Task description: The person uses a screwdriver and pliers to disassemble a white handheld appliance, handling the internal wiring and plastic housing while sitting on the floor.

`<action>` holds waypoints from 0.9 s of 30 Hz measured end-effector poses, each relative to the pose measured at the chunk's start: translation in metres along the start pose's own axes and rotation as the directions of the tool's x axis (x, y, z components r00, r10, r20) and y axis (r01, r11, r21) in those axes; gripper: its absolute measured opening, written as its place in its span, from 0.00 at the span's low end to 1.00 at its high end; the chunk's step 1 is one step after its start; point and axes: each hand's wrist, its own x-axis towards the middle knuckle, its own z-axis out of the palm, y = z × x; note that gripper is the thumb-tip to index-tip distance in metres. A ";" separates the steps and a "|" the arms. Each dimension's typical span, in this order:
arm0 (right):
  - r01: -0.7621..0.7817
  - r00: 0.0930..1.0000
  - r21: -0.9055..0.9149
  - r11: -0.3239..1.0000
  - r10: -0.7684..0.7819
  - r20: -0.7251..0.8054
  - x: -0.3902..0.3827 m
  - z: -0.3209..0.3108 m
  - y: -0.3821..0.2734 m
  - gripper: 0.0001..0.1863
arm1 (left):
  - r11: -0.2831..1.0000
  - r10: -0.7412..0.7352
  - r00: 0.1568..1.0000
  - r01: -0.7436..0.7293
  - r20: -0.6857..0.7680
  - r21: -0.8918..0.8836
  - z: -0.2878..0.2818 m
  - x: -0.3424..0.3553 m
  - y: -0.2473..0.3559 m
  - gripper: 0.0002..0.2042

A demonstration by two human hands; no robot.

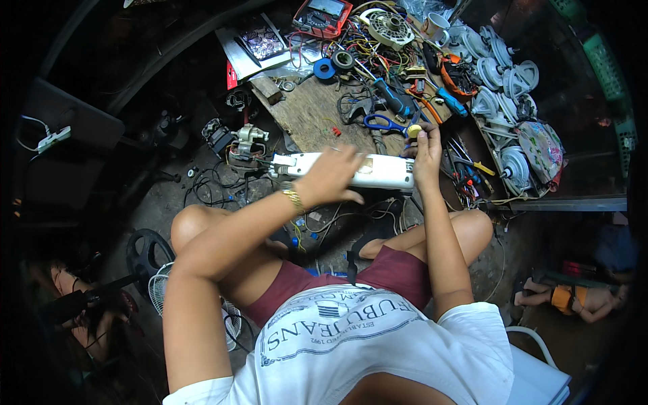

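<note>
Nearest the camera, the person's white shirt and maroon shorts filled the lower frame, hiding whatever lay under the bent knees. Past them, the left hand (pixel 329 177) lay flat with its fingers spread over a long white plastic housing (pixel 378 171), which sat across the near edge of a wooden board (pixel 312 111); the palm covered the housing's middle, so that part could not be made out. The right hand (pixel 426 154) was at the housing's right end, fingertips pinched on a small yellowish round piece (pixel 414 130), too small to identify. Just behind it lay blue-handled scissors (pixel 383 123), partly buried under loose wires. Farther back were a blue tape roll (pixel 325 69) and a red meter (pixel 322 16), cut by the top edge. At the right, grey metal motor parts (pixel 503 74) stood stacked, their lower halves hidden.
</note>
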 end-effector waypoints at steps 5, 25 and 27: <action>-0.112 0.992 0.224 0.968 0.095 0.084 0.002 -0.013 0.004 0.12 | 0.997 -0.051 0.992 0.057 -0.111 0.045 0.018 0.040 0.048 0.38; 0.225 0.915 -0.502 0.835 -0.004 0.404 -0.045 -0.064 -0.050 0.16 | 0.987 0.005 0.974 0.031 -0.227 0.156 0.046 0.032 0.054 0.34; 0.237 0.912 -0.502 0.832 -0.012 0.409 -0.044 -0.061 -0.045 0.16 | 0.989 -0.002 0.975 0.034 -0.222 0.141 0.047 0.032 0.053 0.33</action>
